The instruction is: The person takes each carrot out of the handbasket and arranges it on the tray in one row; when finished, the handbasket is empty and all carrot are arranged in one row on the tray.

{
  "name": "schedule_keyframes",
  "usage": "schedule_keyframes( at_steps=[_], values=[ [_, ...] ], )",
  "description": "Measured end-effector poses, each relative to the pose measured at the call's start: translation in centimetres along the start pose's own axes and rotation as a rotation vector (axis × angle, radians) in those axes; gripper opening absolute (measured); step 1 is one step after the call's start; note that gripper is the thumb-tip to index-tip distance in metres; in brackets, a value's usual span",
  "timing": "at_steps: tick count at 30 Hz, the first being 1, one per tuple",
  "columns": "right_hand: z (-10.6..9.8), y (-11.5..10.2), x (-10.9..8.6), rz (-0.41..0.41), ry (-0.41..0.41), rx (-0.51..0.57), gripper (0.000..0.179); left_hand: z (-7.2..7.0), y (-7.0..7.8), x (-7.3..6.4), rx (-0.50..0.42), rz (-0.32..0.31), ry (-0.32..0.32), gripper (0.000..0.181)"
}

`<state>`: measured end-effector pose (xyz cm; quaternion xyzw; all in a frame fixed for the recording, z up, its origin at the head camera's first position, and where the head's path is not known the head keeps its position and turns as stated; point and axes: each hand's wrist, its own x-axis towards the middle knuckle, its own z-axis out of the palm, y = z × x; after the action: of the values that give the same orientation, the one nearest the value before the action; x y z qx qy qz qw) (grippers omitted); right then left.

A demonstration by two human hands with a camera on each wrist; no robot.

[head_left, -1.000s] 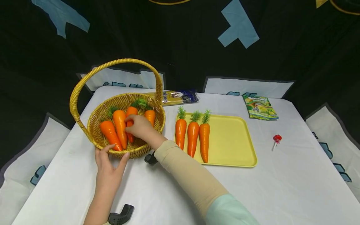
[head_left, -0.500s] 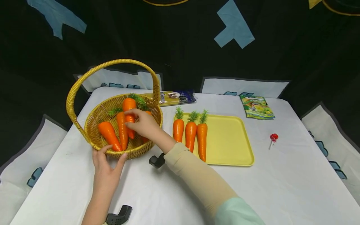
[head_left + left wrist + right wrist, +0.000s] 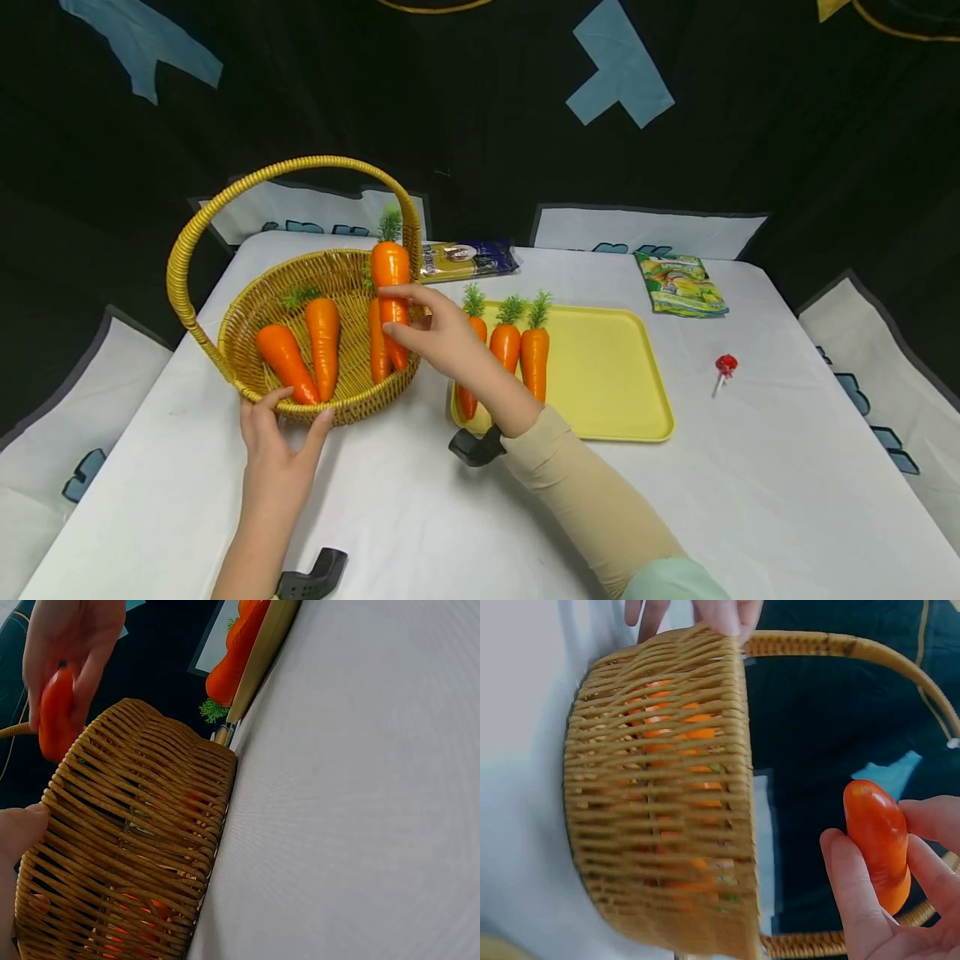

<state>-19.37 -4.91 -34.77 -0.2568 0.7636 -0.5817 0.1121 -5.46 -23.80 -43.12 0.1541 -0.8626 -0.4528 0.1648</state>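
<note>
My right hand (image 3: pixel 435 329) pinches an orange carrot (image 3: pixel 391 265) with a green top, lifted over the right side of the yellow wicker basket (image 3: pixel 330 260). In the right wrist view, thumb and fingers lie on either side of this carrot (image 3: pixel 876 829). My left hand (image 3: pixel 277 454) holds the basket's near rim, its thumb (image 3: pixel 22 829) over the edge. Three more carrots lie inside: one at the left (image 3: pixel 287 358), a middle carrot (image 3: pixel 323 342) and one partly hidden behind the lifted carrot. On the yellow tray (image 3: pixel 607 375) lie three carrots (image 3: pixel 535 354), partly covered by my right forearm.
Behind the basket and tray lies a long yellow and blue packet (image 3: pixel 468 260). A green packet (image 3: pixel 681 285) is at the back right, with a red lollipop (image 3: pixel 725 365) in front of it. The basket's tall handle (image 3: pixel 300 164) arches over it. A white cloth covers the table.
My right hand has drawn a carrot up from among the others in the basket and carried it right, to above the basket's right rim. My left hand stays on the near rim.
</note>
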Motion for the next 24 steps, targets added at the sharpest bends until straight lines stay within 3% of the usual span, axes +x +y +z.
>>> schedule_keyframes(
  at_steps=[9,20,24],
  values=[
    [-2.9,1.4,-4.4,0.061,0.026,-0.009,0.042,0.1,0.1,0.0,-0.007,-0.001,-0.006,0.063],
    [-7.1,4.4,-9.5,0.128,0.167,-0.049,0.042,0.2,0.2,0.0,-0.019,0.006,-0.008,0.062],
    [-8.9,5.9,-11.2,0.193,0.228,-0.101,0.042,0.1,0.2,0.0,-0.013,-0.004,-0.009,0.062]
  ],
)
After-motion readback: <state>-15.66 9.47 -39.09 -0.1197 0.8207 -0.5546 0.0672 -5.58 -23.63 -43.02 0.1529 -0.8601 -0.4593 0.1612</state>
